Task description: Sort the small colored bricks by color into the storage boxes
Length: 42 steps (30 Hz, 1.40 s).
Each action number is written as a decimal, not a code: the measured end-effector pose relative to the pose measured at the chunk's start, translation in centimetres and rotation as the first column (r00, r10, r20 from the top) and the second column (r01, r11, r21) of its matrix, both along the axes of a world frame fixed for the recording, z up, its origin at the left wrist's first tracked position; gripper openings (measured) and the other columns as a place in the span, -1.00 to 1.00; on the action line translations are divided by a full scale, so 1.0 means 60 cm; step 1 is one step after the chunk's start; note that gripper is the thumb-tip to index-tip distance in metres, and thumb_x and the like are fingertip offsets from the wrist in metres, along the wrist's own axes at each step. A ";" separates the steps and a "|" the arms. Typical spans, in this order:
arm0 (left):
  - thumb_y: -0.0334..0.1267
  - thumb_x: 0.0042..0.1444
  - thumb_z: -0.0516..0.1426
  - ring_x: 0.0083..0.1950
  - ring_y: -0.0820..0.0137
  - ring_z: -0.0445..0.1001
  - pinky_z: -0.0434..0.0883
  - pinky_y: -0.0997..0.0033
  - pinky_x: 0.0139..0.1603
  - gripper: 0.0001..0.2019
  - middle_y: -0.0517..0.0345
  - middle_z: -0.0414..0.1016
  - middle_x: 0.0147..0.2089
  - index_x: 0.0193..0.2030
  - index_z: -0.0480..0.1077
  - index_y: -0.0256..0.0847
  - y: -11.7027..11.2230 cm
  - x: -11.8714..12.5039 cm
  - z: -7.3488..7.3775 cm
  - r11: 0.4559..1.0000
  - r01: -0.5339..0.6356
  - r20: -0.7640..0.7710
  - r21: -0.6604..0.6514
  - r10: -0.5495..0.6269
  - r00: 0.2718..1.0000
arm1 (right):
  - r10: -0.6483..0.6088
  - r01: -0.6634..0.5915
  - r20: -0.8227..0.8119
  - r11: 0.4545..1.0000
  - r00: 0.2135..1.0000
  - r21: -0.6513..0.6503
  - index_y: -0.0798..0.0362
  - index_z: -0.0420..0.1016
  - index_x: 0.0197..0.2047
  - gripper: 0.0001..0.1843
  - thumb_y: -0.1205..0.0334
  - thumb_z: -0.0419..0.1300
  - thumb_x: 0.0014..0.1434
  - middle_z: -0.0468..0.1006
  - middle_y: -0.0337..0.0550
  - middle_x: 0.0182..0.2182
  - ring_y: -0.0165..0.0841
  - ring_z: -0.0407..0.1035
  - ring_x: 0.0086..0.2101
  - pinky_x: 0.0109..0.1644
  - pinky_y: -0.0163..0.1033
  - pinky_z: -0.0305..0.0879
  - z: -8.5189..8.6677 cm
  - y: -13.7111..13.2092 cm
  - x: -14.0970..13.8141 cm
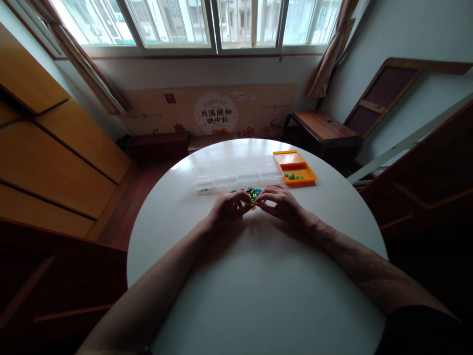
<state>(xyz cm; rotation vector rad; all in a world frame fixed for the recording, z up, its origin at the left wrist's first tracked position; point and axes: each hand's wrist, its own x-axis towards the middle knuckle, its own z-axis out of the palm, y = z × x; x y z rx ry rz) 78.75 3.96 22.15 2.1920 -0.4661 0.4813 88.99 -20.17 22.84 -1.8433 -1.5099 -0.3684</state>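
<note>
A loose heap of tiny coloured pieces, blue, green, yellow and dark, lies on the white round table. My left hand and my right hand meet at the near side of this heap, thumbs and forefingers pinched. Between the fingertips shows a small green piece, touched from both sides; its exact shape is too small to make out. Behind my right hand is an orange tray holding several green pieces. Part of the heap is hidden by my fingers.
A clear plastic compartment box stands beyond the heap, its right end against the orange tray. The white table has a rounded edge. Wooden chairs flank it, and a wooden side table stands at the back right.
</note>
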 end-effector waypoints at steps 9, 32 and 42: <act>-0.28 0.27 0.28 -0.32 0.45 0.57 0.49 0.43 -0.19 -0.86 0.17 0.69 -0.18 -0.04 0.56 -0.15 0.021 -0.007 0.023 0.993 -0.080 0.050 0.089 0.076 0.996 | -0.409 0.410 -0.032 0.904 0.912 0.120 -0.06 0.71 -0.15 -0.79 0.07 0.29 0.48 0.74 -0.11 -0.20 -0.13 0.52 -0.14 0.09 0.01 0.45 0.006 -0.041 0.053; -0.27 0.23 0.34 -0.13 0.34 0.65 0.53 0.39 -0.07 -0.94 0.14 0.69 -0.10 -0.19 0.68 -0.04 0.031 -0.009 0.026 0.954 -0.051 0.080 0.294 0.028 0.996 | -0.078 0.081 0.031 0.991 0.996 -0.106 -0.09 0.69 -0.05 -0.88 0.27 0.32 0.40 0.71 -0.07 -0.08 -0.10 0.48 -0.06 0.14 0.10 0.50 0.001 -0.032 0.031; -0.19 0.45 0.23 -0.08 0.32 0.66 0.51 0.34 0.03 -0.86 0.08 0.70 0.00 -0.10 0.65 -0.07 0.038 -0.001 0.011 0.896 -0.072 0.146 0.438 0.008 0.989 | -0.072 0.073 0.008 0.993 0.997 -0.088 -0.09 0.68 -0.05 -0.89 0.25 0.30 0.43 0.71 -0.08 -0.08 -0.12 0.49 -0.07 0.15 0.10 0.50 0.001 -0.034 0.031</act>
